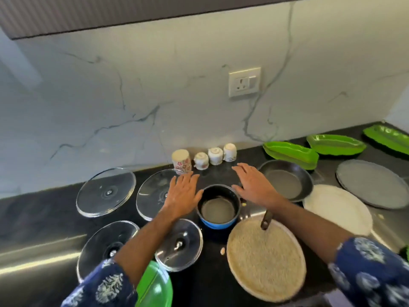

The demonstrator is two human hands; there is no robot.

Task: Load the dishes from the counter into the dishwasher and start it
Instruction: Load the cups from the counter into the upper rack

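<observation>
Both hands, left [184,191] and right [254,185], hover spread wide, holding nothing, flanking the pot [218,207]; best to clasp its sides evenly before lifting.

- You have bright, even daylight on the marble wall [155,96].
- Glare streaks the steel counter [33,255] at your left.
- Expect soft motion blur throughout — worst on the speckled plate [265,260].
- Wide-angle distortion bends the frame edges.
</observation>
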